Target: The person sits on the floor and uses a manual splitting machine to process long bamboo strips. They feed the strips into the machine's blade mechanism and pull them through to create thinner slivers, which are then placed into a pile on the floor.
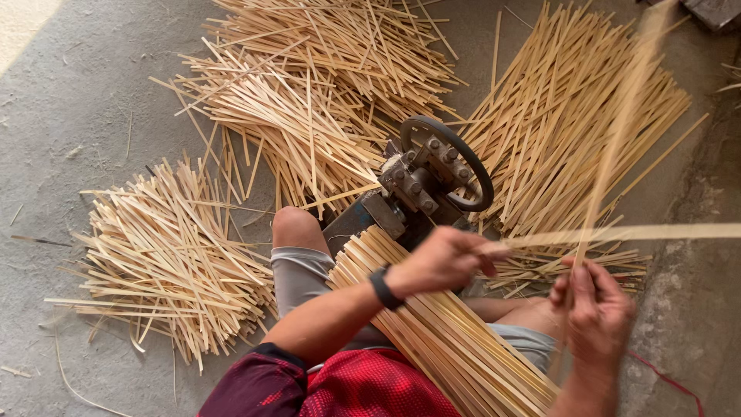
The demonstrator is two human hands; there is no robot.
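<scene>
My left hand (448, 259) pinches one end of a thin bamboo strip (641, 232) that runs out to the right, blurred. My right hand (594, 309) grips another long bamboo strip (617, 147) that rises up and away, also blurred. A bundle of bamboo strips (440, 332) lies across my lap, under my left forearm. Just beyond my knees stands a small metal machine with a round wheel (444, 166).
Loose heaps of cut bamboo strips lie on the concrete floor: one at the left (166, 255), one at the top centre (309, 85), one at the right (571, 116). A red cord (664, 378) trails at the lower right.
</scene>
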